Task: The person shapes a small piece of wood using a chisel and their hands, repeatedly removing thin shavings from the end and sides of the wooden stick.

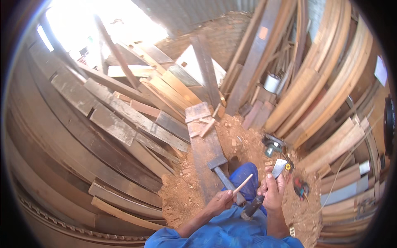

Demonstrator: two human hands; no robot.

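My left hand (221,202) is closed round a thin, pale wooden stick (243,184) that points up and to the right. In my right hand (273,190) is a chisel; its broad metal blade (279,168) rises above the thumb, and its dark handle (253,206) slants down toward my lap. Just right of the left hand's fingers lies the handle end of a hammer (223,177), whose dark head rests on a worn plank (202,151). Whether the left hand touches that handle, I cannot tell. My blue-clad knee (245,173) is between the two hands.
Wood offcuts (208,127) lie at the plank's far end. Shavings cover the ground (237,140). Right of my knee are a green-and-black power tool (273,145), a yellow tape measure (288,167) and a red-and-black tool (301,188). Stacked boards (120,128) crowd both sides.
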